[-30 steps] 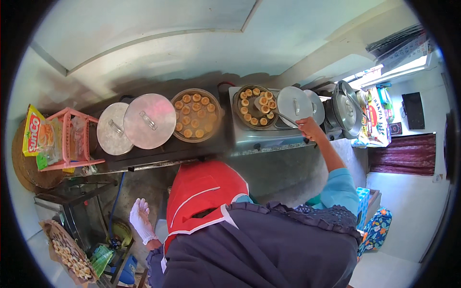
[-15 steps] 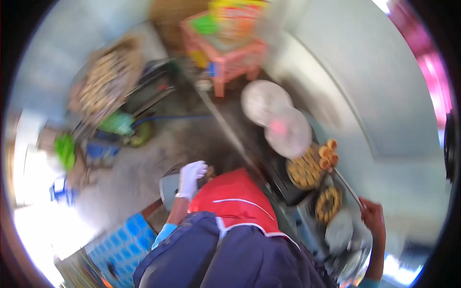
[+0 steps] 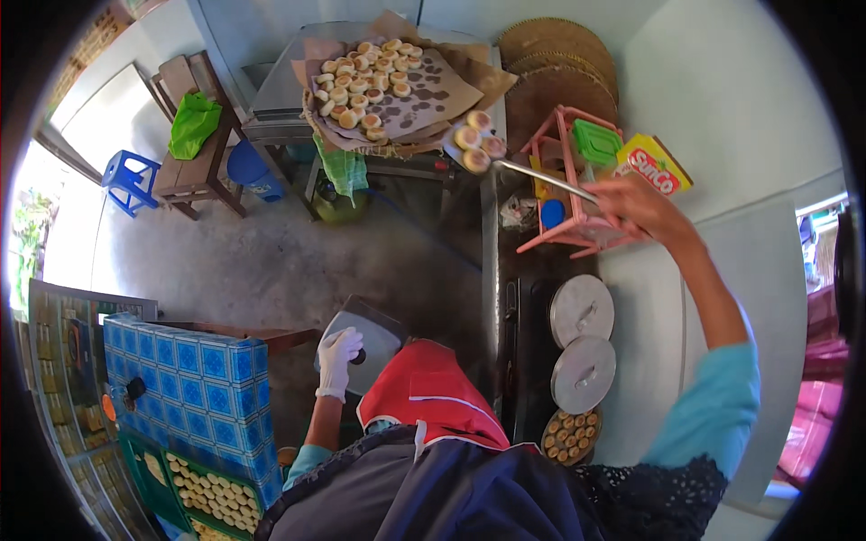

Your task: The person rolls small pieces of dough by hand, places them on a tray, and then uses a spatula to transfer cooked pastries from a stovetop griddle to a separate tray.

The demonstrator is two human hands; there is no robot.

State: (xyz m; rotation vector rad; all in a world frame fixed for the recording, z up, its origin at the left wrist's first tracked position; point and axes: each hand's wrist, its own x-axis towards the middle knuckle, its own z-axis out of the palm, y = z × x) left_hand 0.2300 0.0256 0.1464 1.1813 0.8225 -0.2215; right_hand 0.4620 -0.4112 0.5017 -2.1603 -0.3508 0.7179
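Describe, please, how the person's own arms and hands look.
The left hand wears a white glove with a gathered cuff at the wrist; the right hand is bare. Both forearms are partly uncovered below light blue-green sleeves. Dark, holed lace borders the right sleeve near the shoulder.
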